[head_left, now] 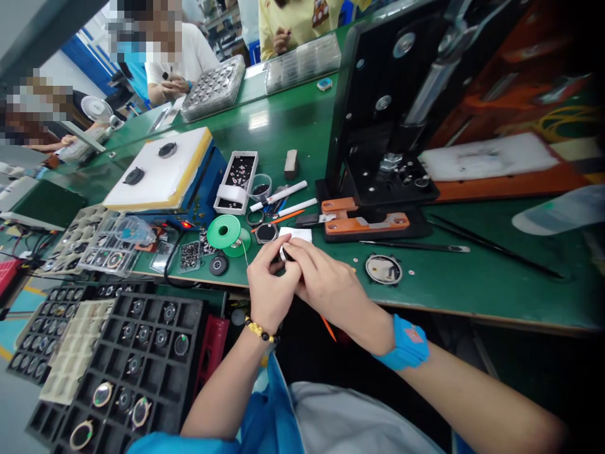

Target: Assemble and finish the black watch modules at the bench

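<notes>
Both hands meet at the front edge of the green bench. My left hand [273, 284], with a bead bracelet, is closed around a small watch part with a pale, shiny rim [283, 253]. Fingers hide most of that part. My right hand [326, 274], with a blue wristband, has its fingers closed on the same part from the other side. Below the right palm sticks out the tip of an orange stick [328, 329]; whether that hand grips it I cannot tell. A white pad [297, 235] lies just beyond the fingers, near a round watch piece [267, 233].
A green solder spool [224, 234] stands left of my hands. Right are an open watch case [383, 269], tweezers [496, 246] and a black press [378, 126]. A blue heating box [203, 183] sits back left. Foam trays of watches [155, 359] lie lower left. Co-workers sit opposite.
</notes>
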A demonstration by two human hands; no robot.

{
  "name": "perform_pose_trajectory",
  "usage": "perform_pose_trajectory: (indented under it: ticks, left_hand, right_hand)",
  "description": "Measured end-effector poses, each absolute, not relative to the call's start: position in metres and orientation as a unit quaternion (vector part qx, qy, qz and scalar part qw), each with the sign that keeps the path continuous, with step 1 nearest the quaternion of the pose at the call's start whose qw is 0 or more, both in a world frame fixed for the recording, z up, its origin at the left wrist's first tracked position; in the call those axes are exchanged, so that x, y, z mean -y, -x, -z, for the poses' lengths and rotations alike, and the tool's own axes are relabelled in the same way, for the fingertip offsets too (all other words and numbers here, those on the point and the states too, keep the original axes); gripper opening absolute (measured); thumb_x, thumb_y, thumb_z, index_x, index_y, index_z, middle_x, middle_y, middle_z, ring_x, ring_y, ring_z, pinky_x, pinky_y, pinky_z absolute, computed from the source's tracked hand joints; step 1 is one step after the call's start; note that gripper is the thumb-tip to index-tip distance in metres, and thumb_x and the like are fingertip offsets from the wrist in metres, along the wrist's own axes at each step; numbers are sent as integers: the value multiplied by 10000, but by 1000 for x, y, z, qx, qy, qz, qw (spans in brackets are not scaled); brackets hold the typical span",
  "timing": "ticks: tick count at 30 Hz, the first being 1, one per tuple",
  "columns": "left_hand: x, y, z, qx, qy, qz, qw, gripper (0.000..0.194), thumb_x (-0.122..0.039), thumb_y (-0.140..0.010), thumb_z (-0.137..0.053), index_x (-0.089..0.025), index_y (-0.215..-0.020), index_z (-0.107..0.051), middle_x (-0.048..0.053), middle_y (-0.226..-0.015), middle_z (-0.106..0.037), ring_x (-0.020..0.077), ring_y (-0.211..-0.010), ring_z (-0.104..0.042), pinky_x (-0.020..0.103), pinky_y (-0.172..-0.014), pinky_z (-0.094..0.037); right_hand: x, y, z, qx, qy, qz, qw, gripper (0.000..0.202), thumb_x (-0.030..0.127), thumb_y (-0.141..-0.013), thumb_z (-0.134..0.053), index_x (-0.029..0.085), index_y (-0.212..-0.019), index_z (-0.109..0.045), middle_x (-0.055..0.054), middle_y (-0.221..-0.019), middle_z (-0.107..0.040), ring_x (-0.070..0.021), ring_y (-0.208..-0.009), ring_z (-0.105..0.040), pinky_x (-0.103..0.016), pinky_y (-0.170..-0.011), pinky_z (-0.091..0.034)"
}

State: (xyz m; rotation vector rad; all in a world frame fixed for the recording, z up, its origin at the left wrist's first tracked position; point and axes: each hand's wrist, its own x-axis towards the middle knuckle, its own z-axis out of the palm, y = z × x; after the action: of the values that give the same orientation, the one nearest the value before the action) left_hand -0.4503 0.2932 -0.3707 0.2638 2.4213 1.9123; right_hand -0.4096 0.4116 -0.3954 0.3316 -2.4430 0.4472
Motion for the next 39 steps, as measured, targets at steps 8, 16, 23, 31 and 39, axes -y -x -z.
perform_pose_trajectory:
  ticks: [8, 16, 23, 31, 39]
  left_hand:
    - [-280, 473, 361, -753, -90, -642, 111, 444, -177, -761, -669, -160, -1185, -799, 76, -1191, -788, 255, -1110, -717, 371, -1042, -547]
    - [-278, 483, 361, -706, -61, -690, 147, 395, -254, -805, -694, -164, -1179, -785, 76, -1199, -761, 224, -1117, -690, 308, -930, -580]
    - [-271, 485, 364, -688, -77, -703, 164, 365, -247, -838, -683, -185, -1183, -786, 83, -1160, -763, 205, -1039, -720, 324, -941, -590]
    - [-269, 487, 362, -663, -81, -720, 189, 384, -243, -843, -645, -164, -1199, -764, 93, -1149, -758, 202, -1030, -723, 347, -982, -586]
    - [-261, 492, 359, -631, -92, -736, 226, 395, -292, -840, -611, -134, -1175, -747, 105, -1109, -767, 207, -1022, -730, 325, -969, -589]
  right_hand:
    - [-422, 415, 380, 914, -106, -331, 210, 384, 145, -993, -540, 166, -1368, -616, -126, -1381, -687, -283, -1200, -713, -453, -1004, -638]
    - [-433, 395, 375, 915, -95, -302, 251, 417, 201, -1009, -597, 161, -1424, -581, -130, -1407, -661, -286, -1296, -632, -459, -1085, -570]
    - [-390, 297, 492, 943, -123, -300, 72, 273, 216, -996, -631, 231, -1257, -710, -89, -1095, -780, -219, -954, -761, -313, -764, -625]
    - [-396, 287, 539, 908, -32, -413, -56, 297, 164, -1047, -451, 194, -1098, -742, -53, -968, -822, -216, -855, -809, -321, -755, -652]
    - [-437, 293, 408, 664, -110, -724, -149, 328, 309, -1054, -526, 257, -1335, -686, -33, -1220, -794, -204, -1100, -773, -318, -887, -650]
